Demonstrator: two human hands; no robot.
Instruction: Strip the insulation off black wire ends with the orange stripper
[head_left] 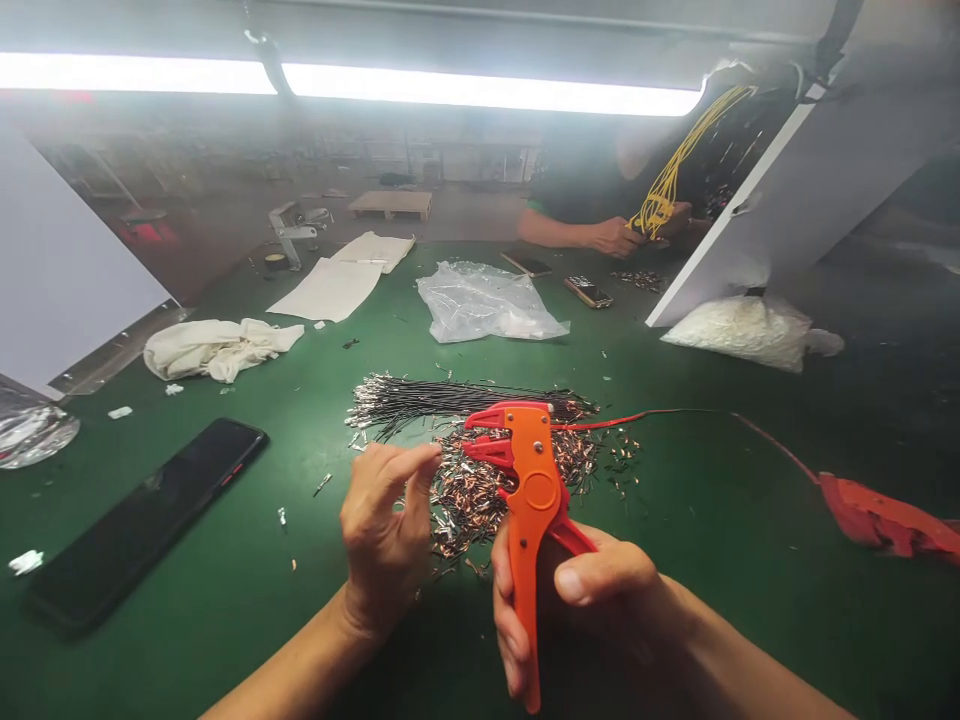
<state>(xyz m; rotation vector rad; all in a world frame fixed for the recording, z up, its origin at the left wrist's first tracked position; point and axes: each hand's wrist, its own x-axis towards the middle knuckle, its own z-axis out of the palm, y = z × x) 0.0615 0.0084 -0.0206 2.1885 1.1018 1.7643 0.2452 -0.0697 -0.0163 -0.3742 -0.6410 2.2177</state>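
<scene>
My right hand is wrapped round the handles of an orange and red wire stripper, held upright with its red jaws pointing left and apart. Just left of those jaws, my left hand has thumb and forefinger pinched together; whatever is between the fingertips is too small to make out. Behind the tool lies a bundle of black wires with silvery ends at the left. A heap of short wire scraps, black and copper-coloured, spreads below the bundle, partly hidden by the stripper and my hands.
Left on the green table lie a black phone and a crumpled white cloth. A clear plastic bag lies beyond the wires. A thin red cord runs right to a red bundle. Across the table, another person's hand holds yellow wires.
</scene>
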